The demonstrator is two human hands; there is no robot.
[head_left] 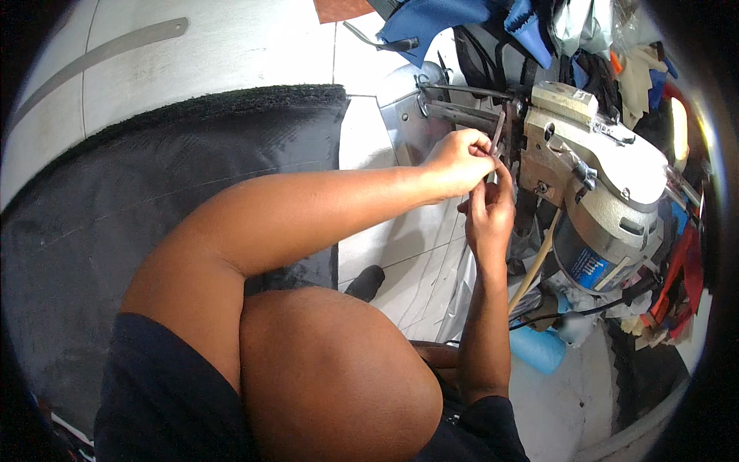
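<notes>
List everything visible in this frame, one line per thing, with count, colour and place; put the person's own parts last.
Grey-and-cream metal cutting machine: one, right of centre, lying on the floor.
Thin dark metal strip: one, at the machine's front, pinched between both hands.
Large black fabric sheet: one, spread over the left half of the floor.
White tiled floor: top and centre.
Blue cloth: one, top centre.
Pile of mixed coloured fabric scraps: one, top right.
Light blue roll: one, lower right.
Black cable: one, under the machine.
Left hand: one, fingers pinching the strip.
Right hand: one, fingers at the strip from below.
Bare knee: one, bottom centre.
</notes>
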